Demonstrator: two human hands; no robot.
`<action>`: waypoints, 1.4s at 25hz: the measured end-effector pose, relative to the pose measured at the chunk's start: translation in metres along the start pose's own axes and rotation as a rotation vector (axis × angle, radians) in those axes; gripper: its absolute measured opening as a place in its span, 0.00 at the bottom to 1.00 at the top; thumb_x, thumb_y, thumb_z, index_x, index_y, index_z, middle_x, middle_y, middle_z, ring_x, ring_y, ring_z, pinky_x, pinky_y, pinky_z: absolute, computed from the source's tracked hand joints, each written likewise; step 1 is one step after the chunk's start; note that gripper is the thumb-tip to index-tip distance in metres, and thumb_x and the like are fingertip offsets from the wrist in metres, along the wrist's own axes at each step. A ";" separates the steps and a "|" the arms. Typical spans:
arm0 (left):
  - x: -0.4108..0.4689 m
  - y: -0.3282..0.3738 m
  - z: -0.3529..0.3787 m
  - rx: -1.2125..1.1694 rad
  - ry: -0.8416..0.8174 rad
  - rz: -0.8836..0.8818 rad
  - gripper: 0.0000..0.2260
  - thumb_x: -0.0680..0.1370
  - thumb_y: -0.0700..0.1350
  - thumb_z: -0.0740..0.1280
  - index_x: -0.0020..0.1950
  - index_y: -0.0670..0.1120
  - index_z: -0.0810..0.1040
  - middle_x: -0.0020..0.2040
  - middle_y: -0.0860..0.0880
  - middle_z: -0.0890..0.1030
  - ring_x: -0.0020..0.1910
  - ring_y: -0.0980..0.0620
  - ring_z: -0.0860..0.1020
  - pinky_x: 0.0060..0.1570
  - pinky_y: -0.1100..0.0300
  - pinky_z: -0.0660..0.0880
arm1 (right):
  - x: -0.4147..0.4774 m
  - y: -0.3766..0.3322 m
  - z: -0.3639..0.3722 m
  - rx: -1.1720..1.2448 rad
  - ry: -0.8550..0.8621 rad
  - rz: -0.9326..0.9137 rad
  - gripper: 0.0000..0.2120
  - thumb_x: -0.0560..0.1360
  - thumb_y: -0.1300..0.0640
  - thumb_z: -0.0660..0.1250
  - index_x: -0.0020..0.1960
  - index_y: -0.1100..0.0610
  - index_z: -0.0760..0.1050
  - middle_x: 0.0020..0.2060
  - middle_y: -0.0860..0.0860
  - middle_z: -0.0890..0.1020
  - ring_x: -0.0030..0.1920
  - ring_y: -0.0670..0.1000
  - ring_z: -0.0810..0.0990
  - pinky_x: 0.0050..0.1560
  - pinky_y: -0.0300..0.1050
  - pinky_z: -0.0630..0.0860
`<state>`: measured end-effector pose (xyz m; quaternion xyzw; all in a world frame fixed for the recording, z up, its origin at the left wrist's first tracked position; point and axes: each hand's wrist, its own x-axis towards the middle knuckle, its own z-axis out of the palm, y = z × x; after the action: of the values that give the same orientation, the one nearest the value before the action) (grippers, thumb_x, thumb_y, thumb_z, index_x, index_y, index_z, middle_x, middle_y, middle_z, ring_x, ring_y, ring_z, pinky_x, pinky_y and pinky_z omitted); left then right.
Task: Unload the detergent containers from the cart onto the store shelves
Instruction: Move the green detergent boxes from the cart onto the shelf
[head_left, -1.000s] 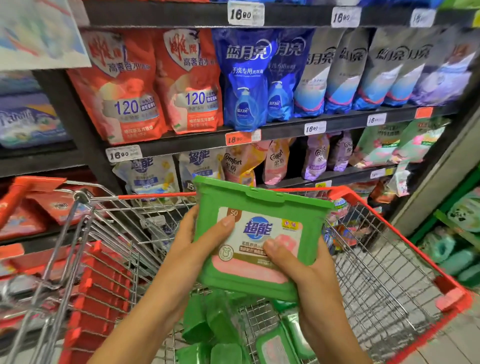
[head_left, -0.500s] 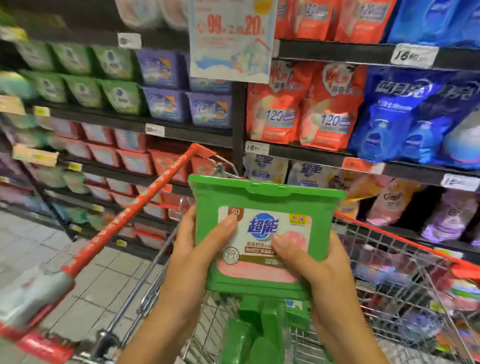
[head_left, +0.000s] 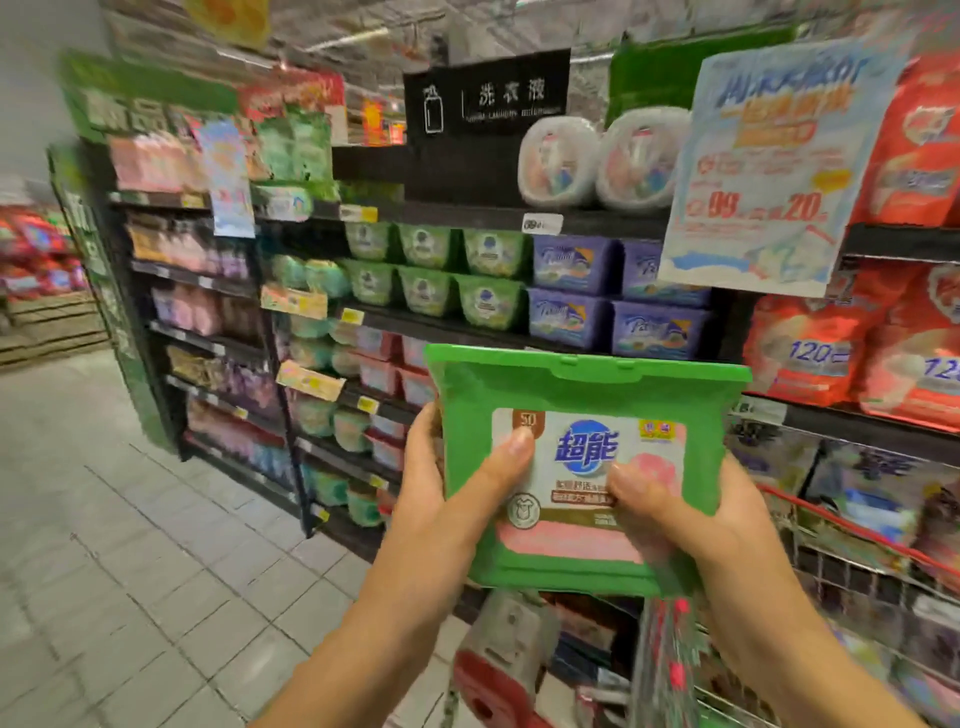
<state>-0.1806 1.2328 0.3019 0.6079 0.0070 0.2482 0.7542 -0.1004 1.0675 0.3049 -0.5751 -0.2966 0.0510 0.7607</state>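
**Green detergent box (head_left: 582, 395) held in both hands, carry-to-shelf step**

Left hand (head_left: 436, 493) and right hand (head_left: 691, 519) each grip a lower side of the box, thumbs pressed flat on the label. It's held above the cart (head_left: 841, 525), whose rim is just below the right hand. Next move probably needs a reach up and left of the hands, to the shelf (head_left: 415, 323) with the matching green boxes (head_left: 426, 283).

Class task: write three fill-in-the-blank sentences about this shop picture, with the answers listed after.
The left hand and right hand hold one ___ box.
The shelved purple boxes stand to the ___ of the shelved green boxes.
The held box's label shows the number ___.
Missing words: green; right; 50.
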 end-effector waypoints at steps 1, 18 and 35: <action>0.006 0.007 -0.018 0.014 -0.007 0.008 0.32 0.68 0.57 0.74 0.70 0.59 0.66 0.58 0.52 0.83 0.54 0.49 0.83 0.53 0.49 0.80 | 0.007 0.003 0.018 -0.005 0.010 -0.015 0.36 0.55 0.47 0.78 0.60 0.55 0.74 0.51 0.52 0.85 0.50 0.53 0.85 0.45 0.40 0.81; 0.284 0.035 -0.202 0.033 -0.159 0.117 0.39 0.64 0.48 0.76 0.72 0.54 0.63 0.58 0.52 0.83 0.56 0.52 0.82 0.59 0.50 0.77 | 0.273 0.084 0.177 -0.107 0.128 -0.231 0.31 0.63 0.57 0.74 0.64 0.59 0.71 0.54 0.53 0.84 0.53 0.51 0.84 0.52 0.42 0.80; 0.686 0.041 -0.310 0.024 -0.288 0.265 0.46 0.57 0.60 0.79 0.71 0.57 0.62 0.58 0.53 0.82 0.54 0.51 0.83 0.52 0.50 0.79 | 0.637 0.145 0.243 -0.327 0.140 -0.294 0.34 0.65 0.54 0.75 0.68 0.59 0.68 0.58 0.53 0.83 0.56 0.50 0.82 0.56 0.45 0.80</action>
<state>0.3090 1.7844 0.4588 0.6418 -0.1783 0.2556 0.7007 0.3354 1.5878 0.4630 -0.6434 -0.3278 -0.1491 0.6755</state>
